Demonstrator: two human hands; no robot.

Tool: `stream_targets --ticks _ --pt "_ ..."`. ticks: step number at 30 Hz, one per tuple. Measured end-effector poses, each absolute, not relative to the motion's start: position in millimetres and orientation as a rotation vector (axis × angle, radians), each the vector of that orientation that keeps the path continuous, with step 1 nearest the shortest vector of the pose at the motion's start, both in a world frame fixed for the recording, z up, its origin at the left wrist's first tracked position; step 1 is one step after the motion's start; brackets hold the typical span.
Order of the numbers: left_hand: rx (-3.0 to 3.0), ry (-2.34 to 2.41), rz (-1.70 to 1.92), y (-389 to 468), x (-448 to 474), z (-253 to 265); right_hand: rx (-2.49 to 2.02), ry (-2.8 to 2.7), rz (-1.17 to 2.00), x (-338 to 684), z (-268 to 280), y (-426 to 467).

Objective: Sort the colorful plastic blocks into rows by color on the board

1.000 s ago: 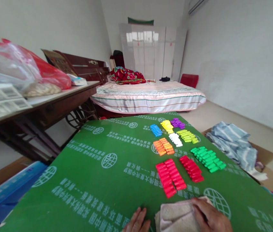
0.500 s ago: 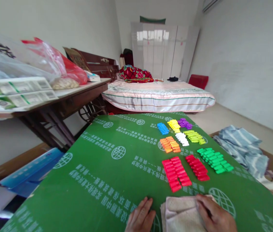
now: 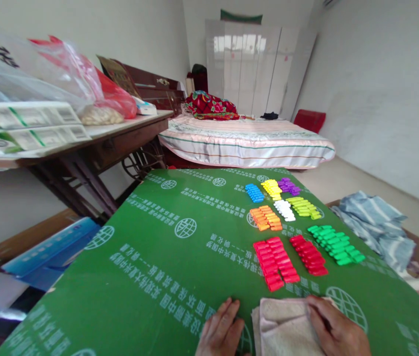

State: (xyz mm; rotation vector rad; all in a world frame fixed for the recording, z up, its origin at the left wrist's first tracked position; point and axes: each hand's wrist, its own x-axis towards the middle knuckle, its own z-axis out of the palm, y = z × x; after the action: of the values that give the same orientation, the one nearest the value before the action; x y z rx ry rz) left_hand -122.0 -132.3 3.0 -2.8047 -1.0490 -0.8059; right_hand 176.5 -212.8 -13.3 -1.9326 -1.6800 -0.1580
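Note:
My left hand [image 3: 221, 329] rests flat on the green board, fingers stretched out, beside the left edge of a folded pale cloth [image 3: 285, 324]. On the cloth's right side, my right hand [image 3: 337, 326] has its fingers curled and gripping the fabric. Beyond the cloth lie rows of small plastic cylinders, grouped by colour: pinkish red ones [image 3: 276, 262], darker red ones [image 3: 308, 254] and green ones [image 3: 335, 244]. Farther back are orange [image 3: 266, 217], white [image 3: 284, 210], lime [image 3: 303, 207], blue [image 3: 254, 193], yellow [image 3: 271, 189] and purple [image 3: 288, 186] groups.
The green board [image 3: 139, 296] carries white printing. At left stands a sewing-machine table [image 3: 131, 129] with plastic bags [image 3: 116, 96] and cartons [image 3: 31, 123]. A bed [image 3: 246, 143] lies beyond the board. Striped cloth [image 3: 374, 222] is heaped at right, and a blue box [image 3: 50, 252] sits low at left.
The camera view has shifted slightly, so the board's contents appear a little farther right. Both hands and the cloth keep the same places relative to the board.

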Motion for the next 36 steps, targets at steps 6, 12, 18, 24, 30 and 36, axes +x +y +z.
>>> stream_targets --ticks 6,12,18,24,30,36 --pt "-2.812 -0.977 -0.913 -129 -123 5 -1.969 -1.655 -0.158 169 -1 -211" --pt "-2.726 -0.775 -0.998 -118 -126 4 -1.994 -1.553 -0.158 156 14 -206" --pt "-2.826 -0.917 -0.829 -123 -125 28 -2.006 -1.529 -0.093 154 19 -203" --pt "-2.879 -0.963 -0.807 -124 -121 37 -2.026 -1.498 -0.043 152 29 -201" --pt "-2.886 -0.973 -0.815 -123 -119 40 -2.057 -1.495 0.038 151 37 -200" --pt "-2.894 -0.976 -0.837 -123 -117 41 -2.070 -1.492 0.047 152 38 -201"
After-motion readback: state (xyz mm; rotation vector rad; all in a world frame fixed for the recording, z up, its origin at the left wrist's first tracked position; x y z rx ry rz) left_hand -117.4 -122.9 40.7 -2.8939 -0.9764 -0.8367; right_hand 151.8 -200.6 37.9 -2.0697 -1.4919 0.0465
